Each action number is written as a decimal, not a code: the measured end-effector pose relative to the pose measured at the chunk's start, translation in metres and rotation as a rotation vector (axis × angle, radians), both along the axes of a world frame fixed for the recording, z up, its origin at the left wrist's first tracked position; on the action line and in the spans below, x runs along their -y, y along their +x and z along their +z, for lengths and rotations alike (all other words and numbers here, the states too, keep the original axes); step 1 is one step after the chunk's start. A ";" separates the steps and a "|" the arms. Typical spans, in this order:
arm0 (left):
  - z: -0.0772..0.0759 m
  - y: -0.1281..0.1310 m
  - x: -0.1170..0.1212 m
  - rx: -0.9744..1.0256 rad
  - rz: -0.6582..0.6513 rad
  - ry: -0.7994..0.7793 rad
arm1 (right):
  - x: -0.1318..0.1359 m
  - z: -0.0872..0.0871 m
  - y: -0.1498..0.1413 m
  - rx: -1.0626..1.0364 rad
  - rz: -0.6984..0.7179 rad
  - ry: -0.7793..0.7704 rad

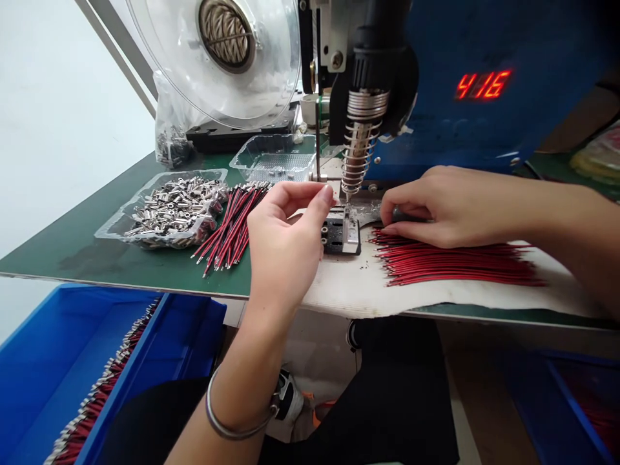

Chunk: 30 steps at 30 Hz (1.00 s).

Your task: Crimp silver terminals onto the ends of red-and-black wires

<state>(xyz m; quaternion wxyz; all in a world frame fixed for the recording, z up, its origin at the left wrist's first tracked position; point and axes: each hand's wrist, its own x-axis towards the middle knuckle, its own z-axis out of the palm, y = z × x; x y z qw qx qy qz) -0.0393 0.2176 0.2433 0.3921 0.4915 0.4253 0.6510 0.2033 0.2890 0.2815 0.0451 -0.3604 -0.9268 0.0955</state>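
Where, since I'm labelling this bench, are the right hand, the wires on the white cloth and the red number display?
Right hand [448,205]: head view, back of the hand.
Wires [458,266]: head view, middle of the bundle.
Number display [483,85]: head view, middle digit.

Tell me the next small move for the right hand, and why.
Probably draw one wire from the row of red wires with the right hand and bring its end to the small fixture: that hand is at the row, and the left hand is pinched beside the fixture.
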 end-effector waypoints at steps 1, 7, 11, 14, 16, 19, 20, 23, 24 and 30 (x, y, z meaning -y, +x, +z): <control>-0.001 0.000 0.000 0.008 0.001 -0.006 | 0.000 0.000 -0.001 0.010 -0.005 0.008; 0.003 -0.004 0.005 0.126 -0.040 -0.133 | 0.005 0.005 -0.004 0.056 -0.027 0.020; 0.009 -0.007 0.006 0.174 -0.104 -0.197 | 0.005 0.005 -0.003 0.042 -0.023 0.014; 0.008 -0.009 0.006 0.150 -0.141 -0.206 | 0.004 0.002 -0.001 0.043 -0.018 0.036; 0.004 -0.010 0.007 0.129 -0.158 -0.183 | 0.003 0.000 0.000 0.016 0.005 0.070; -0.003 -0.011 0.007 0.084 -0.160 -0.131 | 0.002 -0.003 0.001 -0.039 0.046 0.108; -0.004 -0.011 0.007 0.069 -0.151 -0.116 | 0.002 -0.004 0.001 -0.047 0.053 0.112; -0.008 -0.011 0.008 0.023 -0.125 -0.083 | 0.001 -0.004 0.000 -0.053 0.055 0.115; -0.008 -0.011 0.008 0.011 -0.123 -0.081 | 0.001 -0.004 0.000 -0.054 0.057 0.116; -0.009 -0.010 0.008 -0.016 -0.091 -0.064 | 0.004 -0.001 -0.003 -0.165 0.153 0.119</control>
